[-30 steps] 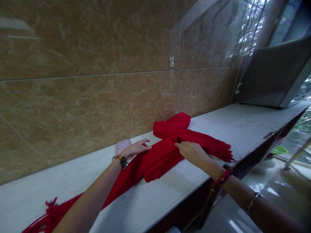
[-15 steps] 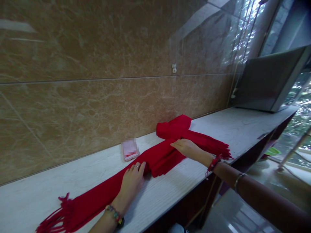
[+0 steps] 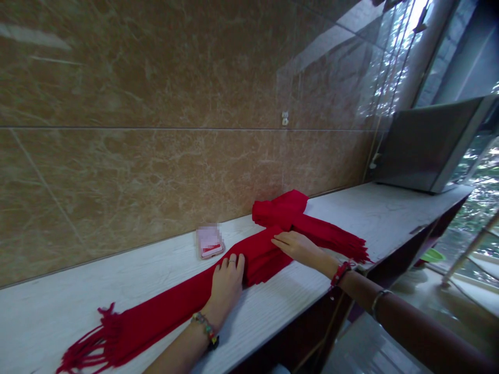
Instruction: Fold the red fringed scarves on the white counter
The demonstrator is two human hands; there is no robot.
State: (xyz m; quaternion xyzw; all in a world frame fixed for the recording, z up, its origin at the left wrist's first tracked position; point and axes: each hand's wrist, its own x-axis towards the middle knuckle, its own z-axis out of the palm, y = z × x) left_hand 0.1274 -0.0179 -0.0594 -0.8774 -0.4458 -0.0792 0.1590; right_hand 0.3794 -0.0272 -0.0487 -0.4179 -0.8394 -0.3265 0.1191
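Note:
A long red scarf (image 3: 163,311) lies across the white counter, its fringed end at the lower left and another fringed end at the right, with folded, overlapping layers in the middle and near the wall. My left hand (image 3: 228,280) rests on the scarf left of the middle fold, fingers curled over the cloth and pressing it. On the upper right part of that fold, my right hand (image 3: 294,246) grips the cloth between thumb and fingers. What lies beneath both palms is hidden.
A pinkish phone-like object (image 3: 210,244) lies on the white counter (image 3: 343,200) behind the scarf. Brown marbled tiles line the back. A large grey box-shaped appliance (image 3: 424,145) stands at the far right. Beyond the front edge, a green basin (image 3: 433,255) sits lower down.
My left hand has slid right along the scarf, up to the middle fold. My right hand stays on the cloth with little movement. The camera view has shifted slightly.

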